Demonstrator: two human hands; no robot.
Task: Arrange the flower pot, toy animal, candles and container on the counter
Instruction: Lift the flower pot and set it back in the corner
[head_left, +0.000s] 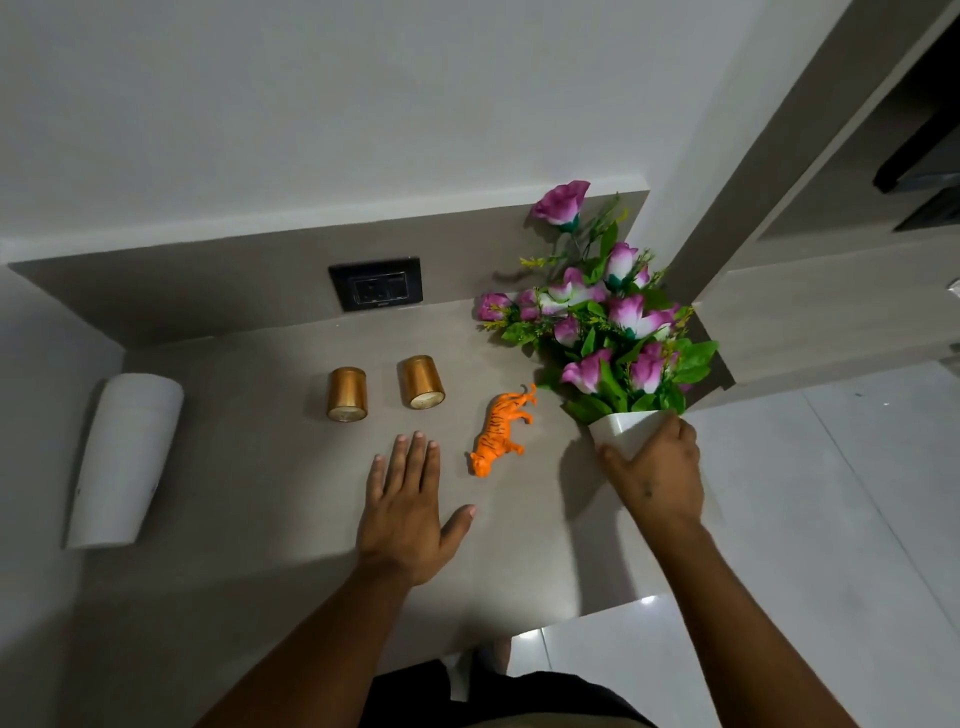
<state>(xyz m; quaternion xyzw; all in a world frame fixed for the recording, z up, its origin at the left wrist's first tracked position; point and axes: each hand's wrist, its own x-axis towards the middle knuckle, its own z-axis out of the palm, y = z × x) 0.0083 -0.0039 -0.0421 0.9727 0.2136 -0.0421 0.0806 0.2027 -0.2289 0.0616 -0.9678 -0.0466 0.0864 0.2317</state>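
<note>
A white flower pot (621, 428) with purple and white artificial flowers (605, 322) leans tilted over the counter's right edge, and my right hand (657, 475) grips its base. My left hand (410, 512) lies flat on the grey counter (249, 467), fingers spread, holding nothing. Just right of its fingertips an orange toy tiger (498, 431) lies on the counter. Two gold candles (347, 394) (422, 382) lie on their sides behind my left hand. A white cylindrical container (122, 457) lies on its side at the far left.
A black wall socket (375, 283) sits in the backsplash behind the candles. A grey pillar (737, 182) rises at the counter's right end. Glossy white floor tiles (831, 545) lie to the right, below the counter's edge.
</note>
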